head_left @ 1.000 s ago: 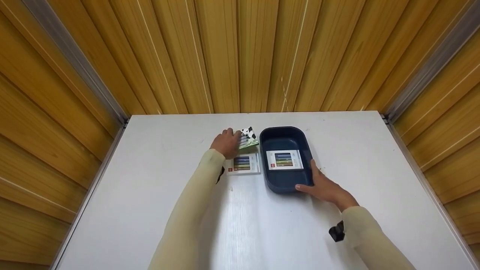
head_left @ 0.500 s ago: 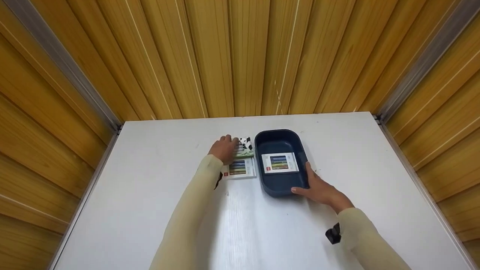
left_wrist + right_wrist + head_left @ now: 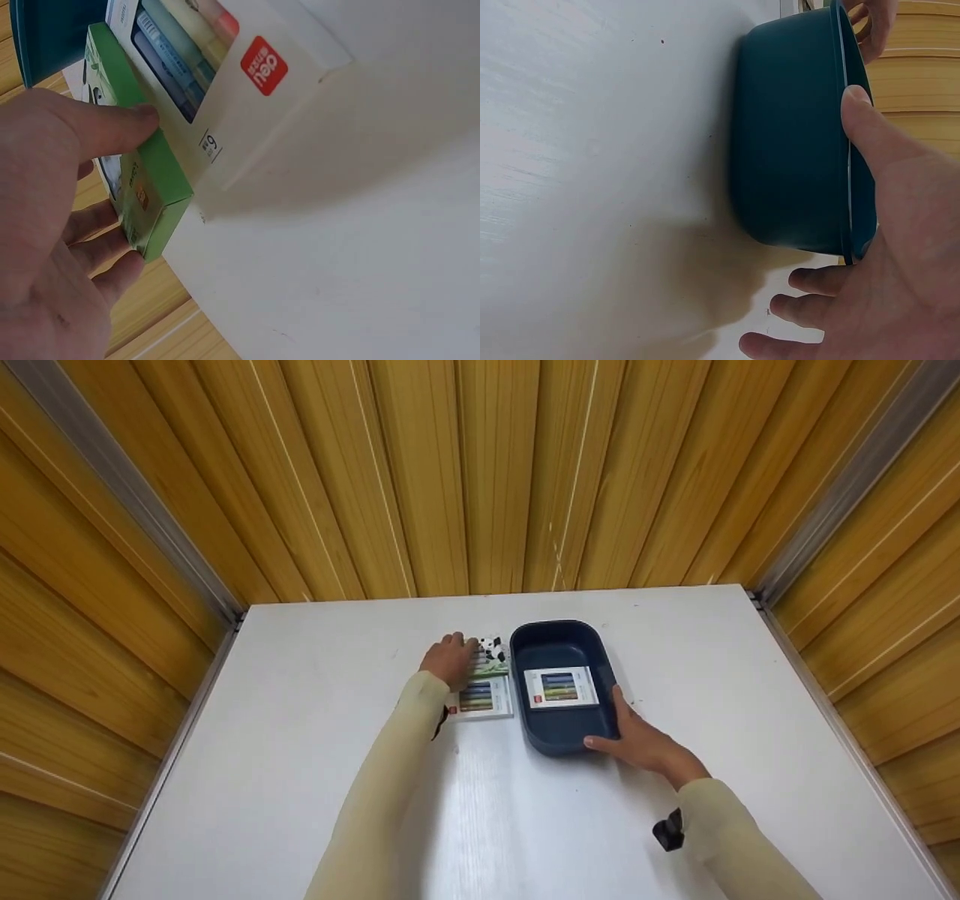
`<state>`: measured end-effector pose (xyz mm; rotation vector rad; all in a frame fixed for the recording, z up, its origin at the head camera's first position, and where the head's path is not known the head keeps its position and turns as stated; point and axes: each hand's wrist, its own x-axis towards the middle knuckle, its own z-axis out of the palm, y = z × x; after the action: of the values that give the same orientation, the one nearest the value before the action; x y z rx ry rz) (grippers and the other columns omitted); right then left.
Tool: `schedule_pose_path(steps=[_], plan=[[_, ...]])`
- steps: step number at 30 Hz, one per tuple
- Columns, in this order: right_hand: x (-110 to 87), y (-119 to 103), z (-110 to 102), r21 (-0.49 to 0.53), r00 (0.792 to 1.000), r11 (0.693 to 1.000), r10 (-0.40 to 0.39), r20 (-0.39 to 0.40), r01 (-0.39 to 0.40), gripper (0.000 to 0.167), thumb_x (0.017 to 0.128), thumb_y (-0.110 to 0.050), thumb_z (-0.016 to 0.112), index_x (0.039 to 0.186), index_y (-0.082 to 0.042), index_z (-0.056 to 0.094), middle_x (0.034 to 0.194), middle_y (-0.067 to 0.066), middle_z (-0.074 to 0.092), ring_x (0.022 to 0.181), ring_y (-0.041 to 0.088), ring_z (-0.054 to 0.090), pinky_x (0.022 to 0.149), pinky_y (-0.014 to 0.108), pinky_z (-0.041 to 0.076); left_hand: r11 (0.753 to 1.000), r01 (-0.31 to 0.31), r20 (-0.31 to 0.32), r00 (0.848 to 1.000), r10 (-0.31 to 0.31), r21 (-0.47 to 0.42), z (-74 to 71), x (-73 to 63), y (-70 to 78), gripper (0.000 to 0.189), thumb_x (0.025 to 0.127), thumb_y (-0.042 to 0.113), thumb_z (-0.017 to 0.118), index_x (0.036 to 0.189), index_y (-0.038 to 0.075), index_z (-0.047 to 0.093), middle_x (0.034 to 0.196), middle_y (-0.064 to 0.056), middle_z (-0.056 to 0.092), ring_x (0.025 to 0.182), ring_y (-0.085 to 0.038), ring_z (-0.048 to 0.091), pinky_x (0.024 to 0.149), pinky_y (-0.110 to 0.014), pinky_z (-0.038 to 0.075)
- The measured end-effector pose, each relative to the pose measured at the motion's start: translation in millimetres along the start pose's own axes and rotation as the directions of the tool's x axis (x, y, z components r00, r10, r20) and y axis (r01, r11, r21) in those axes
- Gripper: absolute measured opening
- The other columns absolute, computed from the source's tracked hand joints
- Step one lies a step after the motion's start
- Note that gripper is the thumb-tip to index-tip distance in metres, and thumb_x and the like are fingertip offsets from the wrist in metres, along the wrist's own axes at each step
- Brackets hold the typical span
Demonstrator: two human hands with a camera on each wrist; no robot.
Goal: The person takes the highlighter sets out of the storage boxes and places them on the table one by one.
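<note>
A: What sits nearest the person?
B: The left sleeve (image 3: 367,817) and right sleeve (image 3: 739,840), with a broad stretch of white tabletop (image 3: 510,840) between them.
A: And the right hand (image 3: 649,744)?
B: At the near right corner of the dark blue bin (image 3: 559,731). Its thumb rests over the rim; the fingers reach fairly straight along the outer side.
A: Anything inside?
B: A pack of coloured pens (image 3: 561,688) lies across the middle, with bin floor showing along its near and far edges.
A: Left of that?
B: A second pack (image 3: 484,697) on the tabletop, its right edge just beside the bin.
A: The left hand (image 3: 448,661)?
B: It grips the panda box (image 3: 492,658) between thumb and fingers. The box's near edge meets the second pack; whether they overlap, I can't tell.
A: Room past that?
B: A narrower strip of tabletop runs to the far edge, before the wooden wall (image 3: 495,472); wider stretches lie left and right.
</note>
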<state>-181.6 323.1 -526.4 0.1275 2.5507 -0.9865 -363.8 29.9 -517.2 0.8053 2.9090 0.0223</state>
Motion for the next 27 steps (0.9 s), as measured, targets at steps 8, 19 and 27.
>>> schedule_pose_path(steps=[8, 19, 27], plan=[[-0.8, -0.3, -0.7, 0.0, 1.0, 1.0, 0.011, 0.001, -0.011, 0.119, 0.084, -0.063, 0.06, 0.151, -0.01, -0.022, 0.16, 0.024, -0.008, 0.148, 0.045, -0.001, 0.116, 0.063, 0.012, 1.0, -0.004, -0.019, 1.0, 0.005, 0.014, 3.3, 3.5, 0.0, 0.049, 0.093, 0.011, 0.061, 0.139, 0.012, 0.045, 0.137, -0.017, 0.049, 0.127, -0.031, 0.05, 0.104, -0.044, 0.045], [-1.0, 0.1, 0.4, 0.003, 1.0, 1.0, 0.027, 0.001, -0.027, 0.117, 0.085, -0.062, 0.06, 0.152, -0.012, -0.022, 0.161, 0.023, -0.008, 0.148, 0.044, -0.001, 0.116, 0.063, 0.011, 1.0, -0.027, -0.065, 0.998, 0.027, 0.004, 4.3, 2.9, 0.6, 0.049, 0.089, 0.008, 0.066, 0.135, 0.009, 0.049, 0.13, -0.018, 0.053, 0.122, -0.032, 0.053, 0.101, -0.046, 0.047], [-0.8, 0.0, 0.2, -0.005, 1.0, 1.0, 0.027, -0.005, -0.027, 0.117, 0.085, -0.063, 0.059, 0.152, -0.011, -0.022, 0.161, 0.023, -0.007, 0.148, 0.044, 0.0, 0.116, 0.062, 0.013, 0.999, -0.037, -0.068, 0.997, 0.036, -0.011, 6.5, 6.0, -0.3, 0.045, 0.09, 0.007, 0.064, 0.133, 0.008, 0.051, 0.128, -0.019, 0.055, 0.118, -0.033, 0.055, 0.098, -0.046, 0.049]])
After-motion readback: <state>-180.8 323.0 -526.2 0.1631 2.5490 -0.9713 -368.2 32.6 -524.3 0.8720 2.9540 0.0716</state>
